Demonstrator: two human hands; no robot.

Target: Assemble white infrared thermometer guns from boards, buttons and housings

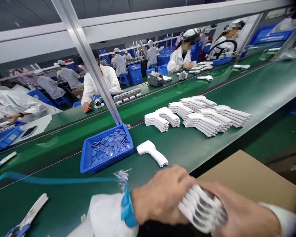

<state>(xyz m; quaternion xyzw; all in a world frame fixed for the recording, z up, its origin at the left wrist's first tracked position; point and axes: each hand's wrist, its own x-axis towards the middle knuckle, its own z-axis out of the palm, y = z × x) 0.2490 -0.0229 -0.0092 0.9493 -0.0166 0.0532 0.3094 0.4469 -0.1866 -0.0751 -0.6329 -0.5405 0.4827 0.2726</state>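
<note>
Between my two hands is a stack of white plastic gun-shaped housing shells (pixel 199 209), its ends facing me and somewhat blurred. My left hand (pixel 162 194), with a blue band at the wrist, is closed on the stack's left side. Closed around the right side is my right hand (pixel 244 210). Just beyond my left hand, a single white housing shell (pixel 153 152) lies on the green bench (pixel 182 149). Further back to the right stand several neat stacks of the same shells (pixel 207 115).
A blue bin (pixel 82 161) of small blue parts sits left of the single shell. Pliers (pixel 27 217) lie at the lower left. A blue cord (pixel 64 180) runs to my wristband. A cardboard box (pixel 251 174) is at right. Co-workers in white sit across the conveyor (pixel 143 107).
</note>
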